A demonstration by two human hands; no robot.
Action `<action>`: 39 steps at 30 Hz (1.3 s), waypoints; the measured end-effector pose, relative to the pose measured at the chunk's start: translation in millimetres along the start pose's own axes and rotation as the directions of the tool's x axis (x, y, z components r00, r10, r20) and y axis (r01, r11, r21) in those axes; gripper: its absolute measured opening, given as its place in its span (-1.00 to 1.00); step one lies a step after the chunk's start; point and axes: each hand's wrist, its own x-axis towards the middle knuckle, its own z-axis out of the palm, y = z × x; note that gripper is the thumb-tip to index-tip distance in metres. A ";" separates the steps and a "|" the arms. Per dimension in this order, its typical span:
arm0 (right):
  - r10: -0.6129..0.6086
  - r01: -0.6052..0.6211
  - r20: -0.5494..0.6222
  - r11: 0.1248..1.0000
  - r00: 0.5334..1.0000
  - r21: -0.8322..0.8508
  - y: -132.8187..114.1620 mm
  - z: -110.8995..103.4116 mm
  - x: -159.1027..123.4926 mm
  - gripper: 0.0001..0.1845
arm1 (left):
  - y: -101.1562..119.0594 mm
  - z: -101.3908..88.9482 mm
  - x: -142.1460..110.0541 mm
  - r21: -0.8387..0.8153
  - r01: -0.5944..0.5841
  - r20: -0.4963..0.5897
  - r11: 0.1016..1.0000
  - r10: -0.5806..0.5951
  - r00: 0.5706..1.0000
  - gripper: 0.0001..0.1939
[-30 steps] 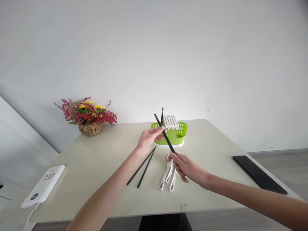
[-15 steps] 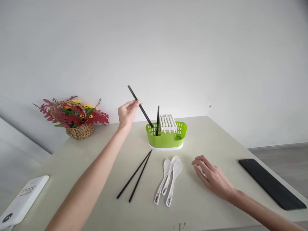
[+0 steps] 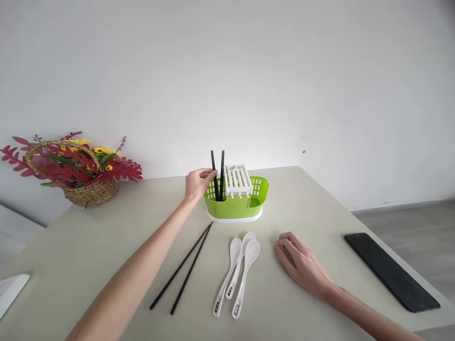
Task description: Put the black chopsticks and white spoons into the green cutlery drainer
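Note:
A green cutlery holder [image 3: 236, 207] with a white rack insert [image 3: 239, 180] stands on the pale table [image 3: 106, 237]. Two black chopsticks [image 3: 217, 174] stand upright in its left compartment. My left hand [image 3: 196, 183] pinches the left one of them at mid-length. My right hand [image 3: 302, 265] lies palm-down on the table to the right of three white spoons [image 3: 236, 272], fingers loosely curled and holding nothing. Two more black chopsticks [image 3: 181, 272] lie side by side on the table in front of the holder.
A wicker basket of red and yellow flowers [image 3: 76, 170] stands at the back left. A flat black slab [image 3: 391, 271] lies near the table's right edge. A white device [image 3: 10, 290] shows at the left edge. A white wall rises behind the table.
My left hand took the chopstick from my right hand, lifted it, and lowered it upright into the holder beside the other. My right hand came down onto the table.

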 end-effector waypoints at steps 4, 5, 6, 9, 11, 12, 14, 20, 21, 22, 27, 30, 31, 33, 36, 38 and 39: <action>-0.016 0.016 0.003 1.000 1.000 0.008 -2.1 -1.0 1.3 -0.81 | -2.1 3.1 2.6 0.033 0.043 0.024 0.999 -0.043 0.999 -0.70; -0.015 0.015 0.004 1.000 1.000 0.011 -2.7 -1.4 1.7 -0.81 | -2.8 3.5 3.6 0.044 0.045 0.028 0.998 -0.047 0.999 -0.70; -0.014 0.014 0.005 1.000 1.000 0.014 -3.3 -1.7 2.1 -0.81 | -3.6 3.9 4.6 0.059 0.047 0.029 0.997 -0.048 0.998 -0.70; -0.009 0.009 0.011 1.000 1.000 0.020 -4.5 -2.2 3.1 -0.83 | -6.6 4.6 7.7 0.103 0.050 0.031 0.993 -0.053 0.998 -0.69; -0.009 0.008 0.017 1.000 1.000 0.018 -4.7 -2.1 3.3 -0.84 | -8.3 5.0 8.9 0.116 0.052 0.053 0.992 -0.059 0.997 -0.69; -0.010 0.010 0.019 1.000 1.000 0.014 -4.7 -1.9 3.3 -0.84 | -9.0 5.0 8.9 0.116 0.051 0.071 0.992 -0.060 0.996 -0.69; -0.017 0.017 0.021 1.000 1.000 0.006 -4.4 -1.4 3.1 -0.85 | -10.4 4.2 7.6 0.102 0.045 0.107 0.994 -0.056 0.993 -0.69; -0.042 0.042 -0.014 0.999 0.999 -0.016 -3.4 -0.1 3.1 -0.85 | -30.1 -15.6 -8.5 -0.081 0.111 -0.117 0.991 -0.120 0.986 -0.52; -0.046 0.045 -0.021 0.999 0.999 -0.023 -3.2 0.1 3.1 -0.84 | -36.5 -22.2 -14.7 -0.079 0.138 -0.180 0.987 -0.150 0.972 -0.51; -0.050 0.049 -0.026 0.998 0.998 -0.031 -3.1 0.2 2.9 -0.84 | -43.0 -29.4 -22.7 -0.054 0.168 -0.213 0.984 -0.176 0.961 -0.52; -0.058 0.056 -0.017 0.996 0.998 -0.068 -2.8 1.5 0.6 -0.81 | -60.2 -64.6 -91.4 0.239 0.217 0.148 0.946 -0.257 0.955 -0.54; -0.058 0.054 -0.030 0.993 0.998 -0.108 -2.6 3.3 -2.0 -0.81 | -52.0 -79.0 -139.3 0.340 0.181 0.305 0.923 -0.291 0.907 -0.46; -0.058 0.053 -0.037 0.991 0.998 -0.124 -2.6 4.1 -2.9 -0.81 | -47.6 -82.6 -152.6 0.346 0.184 0.334 0.920 -0.304 0.892 -0.45; -0.058 0.049 -0.053 0.987 0.997 -0.155 -2.6 5.7 -4.5 -0.82 | -38.4 -88.2 -173.6 0.362 0.186 0.375 0.913 -0.326 0.868 -0.47; -0.052 0.038 -0.071 0.982 0.996 -0.183 -3.0 8.0 -6.4 -0.81 | -25.9 -92.3 -193.0 0.496 0.124 0.391 0.859 -0.348 0.852 -0.62; -0.041 0.023 -0.087 0.979 0.995 -0.203 -3.1 9.8 -7.6 -0.81 | -18.4 -92.4 -200.2 0.612 0.042 0.391 0.790 -0.348 0.852 -0.74; -0.035 0.014 -0.097 0.977 0.995 -0.212 -2.9 10.7 -8.1 -0.82 | -15.0 -92.3 -202.7 0.665 -0.005 0.397 0.747 -0.348 0.849 -0.81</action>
